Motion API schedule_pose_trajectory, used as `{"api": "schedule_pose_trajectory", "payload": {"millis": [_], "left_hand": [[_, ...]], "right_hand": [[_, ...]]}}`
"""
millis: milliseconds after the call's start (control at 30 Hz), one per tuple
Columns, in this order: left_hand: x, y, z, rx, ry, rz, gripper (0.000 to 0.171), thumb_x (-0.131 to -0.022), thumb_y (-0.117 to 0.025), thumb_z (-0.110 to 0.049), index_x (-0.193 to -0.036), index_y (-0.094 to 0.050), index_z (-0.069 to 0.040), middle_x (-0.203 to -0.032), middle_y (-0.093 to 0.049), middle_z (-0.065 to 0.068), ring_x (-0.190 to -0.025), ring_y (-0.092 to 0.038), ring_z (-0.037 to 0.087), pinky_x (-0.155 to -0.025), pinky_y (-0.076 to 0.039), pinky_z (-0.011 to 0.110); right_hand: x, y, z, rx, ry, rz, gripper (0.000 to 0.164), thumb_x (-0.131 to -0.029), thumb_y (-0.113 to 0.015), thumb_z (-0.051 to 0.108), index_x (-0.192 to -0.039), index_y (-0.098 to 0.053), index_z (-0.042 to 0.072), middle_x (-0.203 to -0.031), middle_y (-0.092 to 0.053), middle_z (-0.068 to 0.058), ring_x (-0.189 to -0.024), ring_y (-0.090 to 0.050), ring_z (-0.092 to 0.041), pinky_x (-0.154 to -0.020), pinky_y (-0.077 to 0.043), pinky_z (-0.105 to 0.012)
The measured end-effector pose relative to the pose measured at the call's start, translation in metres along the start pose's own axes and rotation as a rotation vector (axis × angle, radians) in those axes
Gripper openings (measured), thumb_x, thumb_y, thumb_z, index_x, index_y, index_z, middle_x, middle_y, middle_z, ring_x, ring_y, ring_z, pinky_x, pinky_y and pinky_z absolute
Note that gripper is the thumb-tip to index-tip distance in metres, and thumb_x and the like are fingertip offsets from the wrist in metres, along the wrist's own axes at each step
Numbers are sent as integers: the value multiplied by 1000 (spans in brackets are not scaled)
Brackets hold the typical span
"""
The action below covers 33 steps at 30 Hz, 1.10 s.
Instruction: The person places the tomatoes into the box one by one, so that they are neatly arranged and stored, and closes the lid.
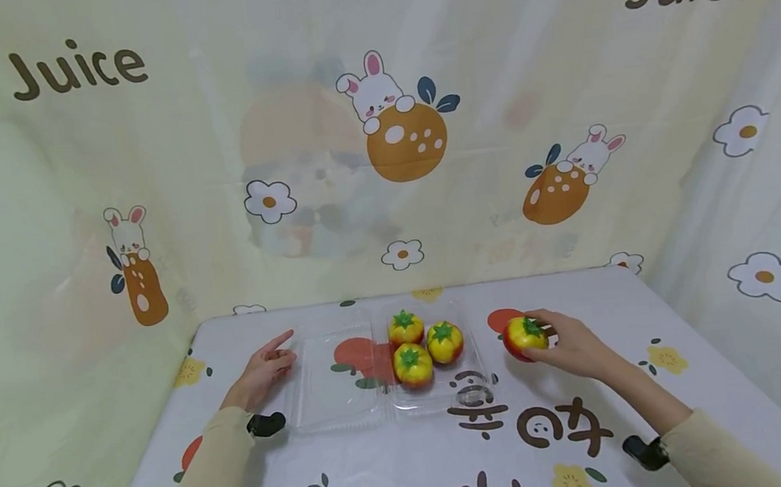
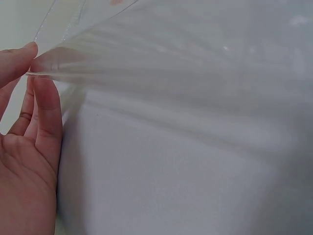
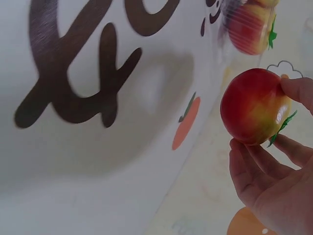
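Note:
A clear plastic clamshell box (image 1: 387, 414) lies open on the table, its two halves side by side. Three yellow-and-red round fruits (image 1: 414, 366) with green leafy tops sit in the right half; the left half holds nothing. At the box's left edge is my left hand (image 1: 264, 374); in the left wrist view its thumb and fingers pinch the thin clear plastic edge (image 2: 54, 61). To the right of the box, my right hand (image 1: 572, 343) grips another such fruit (image 3: 254, 106) between thumb and fingertips, apart from the box. The fruit's green top faces up in the head view.
A white printed cloth (image 1: 386, 474) with flowers and dark lettering covers the table. Behind it hangs a pale curtain (image 1: 307, 125) with rabbits and fruit prints, and similar curtains close off both sides. A dark wrist device (image 1: 267, 425) sits at the left cuff.

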<state>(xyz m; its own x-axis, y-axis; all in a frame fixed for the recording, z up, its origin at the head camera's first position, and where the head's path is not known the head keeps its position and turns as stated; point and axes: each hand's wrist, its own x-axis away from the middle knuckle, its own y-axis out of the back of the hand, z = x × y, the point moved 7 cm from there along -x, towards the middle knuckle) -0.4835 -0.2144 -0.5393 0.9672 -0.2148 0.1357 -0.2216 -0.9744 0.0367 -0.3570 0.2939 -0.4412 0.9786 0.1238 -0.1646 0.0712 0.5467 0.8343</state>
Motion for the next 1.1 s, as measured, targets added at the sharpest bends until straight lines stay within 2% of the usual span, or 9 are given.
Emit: {"api": "schedule_pose_trajectory", "payload": {"millis": [333, 700, 1100], "left_hand": [[0, 3, 4, 2, 19, -5, 63, -97, -61, -4, -154, -34, -9, -96, -53, 0, -80, -54, 9, -72, -48, 20], [-2, 2, 1, 6, 19, 0, 63, -97, -60, -4, -154, -34, -10, -96, -53, 0, -79, -54, 8, -72, -48, 19], [-1, 1, 0, -6, 34, -20, 62, -98, -60, -5, -154, -34, -12, -97, -54, 0, -81, -55, 10, -74, -48, 19]], "right_hand": [[-2, -8, 26, -30, 43, 7, 69, -83, -78, 30, -139, -50, -1, -126, -59, -24, -105, -59, -38, -82, -55, -48], [-5, -7, 48, -41, 83, -2, 63, -84, -77, 29, -137, -53, 5, -126, -61, -18, -106, -59, -35, -82, -55, -48], [-6, -19, 67, -50, 126, 15, 66, -84, -77, 36, -135, -54, 1, -124, -61, -18, -103, -62, -33, -84, -54, -48]]}}
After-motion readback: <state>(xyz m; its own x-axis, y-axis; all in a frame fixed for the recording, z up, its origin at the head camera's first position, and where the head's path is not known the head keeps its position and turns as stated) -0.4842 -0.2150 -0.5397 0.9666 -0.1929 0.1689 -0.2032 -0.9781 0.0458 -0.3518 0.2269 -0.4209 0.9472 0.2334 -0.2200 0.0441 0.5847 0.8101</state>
